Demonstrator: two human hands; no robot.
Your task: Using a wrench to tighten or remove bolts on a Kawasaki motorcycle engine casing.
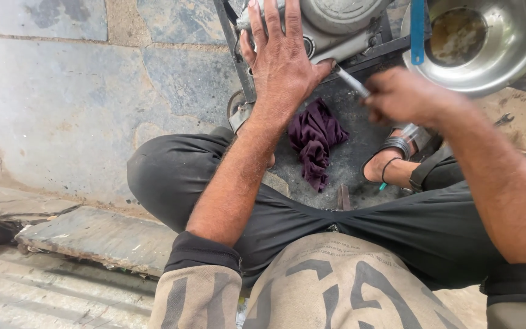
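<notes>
Grey stone paving (62, 103) with cracked slabs fills the left. The left hand (281, 58) lies spread flat on a grey metal engine casing (336, 18), above a dark purple rag (315, 143) on the ground. The right hand (406, 94) is closed around a thin metal tool (351, 79) whose tip meets the casing, beneath a steel bowl (506, 55).

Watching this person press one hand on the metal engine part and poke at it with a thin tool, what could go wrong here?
The thin metal tool in the right hand points toward the left hand, whose thumb lies beside the tip; a slip might jab it. The right hand looks blurred, which suggests quick motion and less control. The steel bowl with brownish liquid sits close behind the right hand, so an elbow swing could tip it.
</notes>
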